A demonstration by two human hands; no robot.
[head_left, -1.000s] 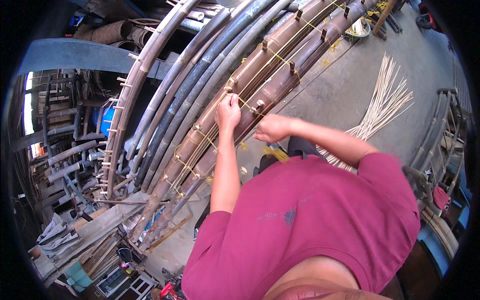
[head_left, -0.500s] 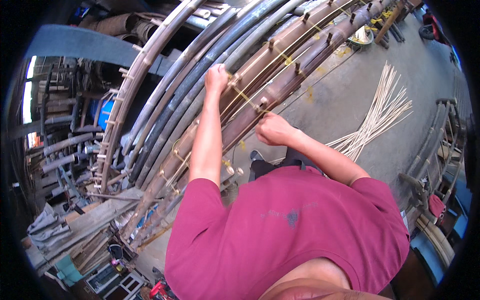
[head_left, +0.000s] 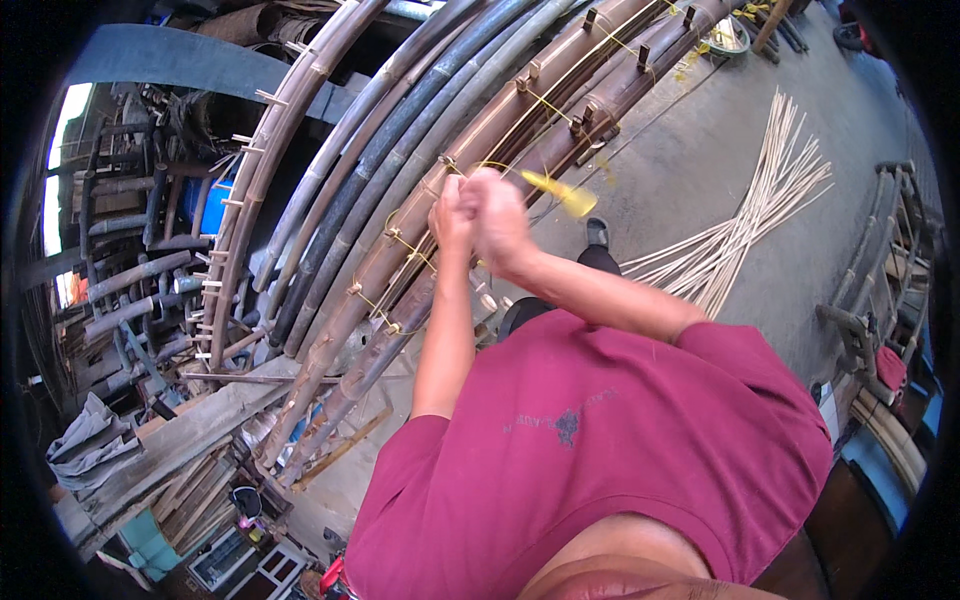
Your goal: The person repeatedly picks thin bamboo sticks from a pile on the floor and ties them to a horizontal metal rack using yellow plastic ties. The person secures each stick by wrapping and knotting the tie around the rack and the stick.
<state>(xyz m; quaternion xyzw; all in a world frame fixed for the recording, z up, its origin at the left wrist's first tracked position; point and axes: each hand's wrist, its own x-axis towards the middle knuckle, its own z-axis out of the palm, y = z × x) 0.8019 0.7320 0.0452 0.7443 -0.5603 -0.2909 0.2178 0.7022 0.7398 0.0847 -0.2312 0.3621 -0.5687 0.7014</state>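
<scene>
My left hand [head_left: 453,217] is closed against the side of the brown bamboo pole [head_left: 497,112]; what lies inside its fingers is hidden. Pressed up beside it is my right hand [head_left: 500,220], smeared by motion, its fingers curled. Yellow string [head_left: 490,164] arcs over the hands, and a blurred yellow bundle of it [head_left: 568,193] swings out to the right. A second bamboo pole [head_left: 550,152] runs alongside the first. Short wooden pegs [head_left: 589,20] stand up from both poles, with yellow string stretched across between them.
Several long curved poles [head_left: 400,140] lie to the left, beside a pegged pole [head_left: 270,165]. Thin pale sticks [head_left: 740,230] are fanned on the concrete floor [head_left: 690,150] at right. A board [head_left: 200,420] and scrap wood sit at lower left. A ladder-like frame [head_left: 870,260] stands far right.
My right hand has moved left and up, from the lower pole to beside my left hand. My left hand has come nearer along the pole. The yellow bundle has swung into view.
</scene>
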